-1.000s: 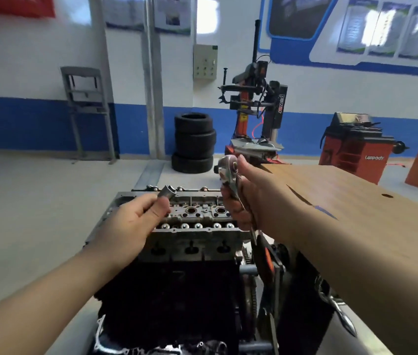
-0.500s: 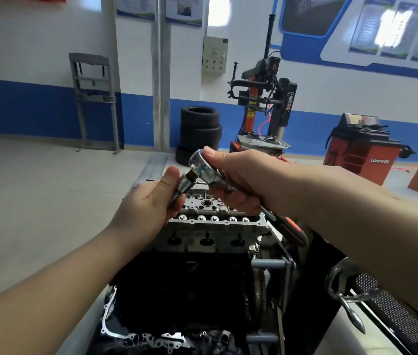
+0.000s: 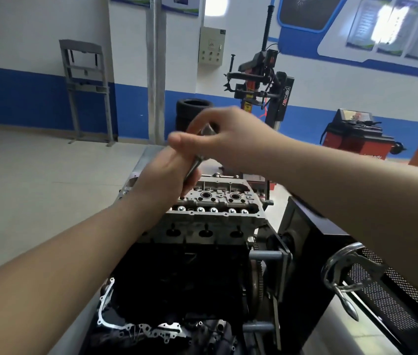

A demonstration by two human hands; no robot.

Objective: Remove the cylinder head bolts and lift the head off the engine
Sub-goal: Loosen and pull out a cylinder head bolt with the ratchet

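**Ana:** Head view, left to right: the left hand curls round the lower end of the slim steel ratchet-and-socket tool, and the right hand grips its blurred top, above the grey aluminium cylinder head.

**Ben:** Orientation?

**Ana:** Its long axis is steeply tilted, lower tip toward the head, which sits bolted on the dark engine block.

**Ben:** Risk?

**Ana:** I'd guess a half-seated socket drops off or rounds a bolt.
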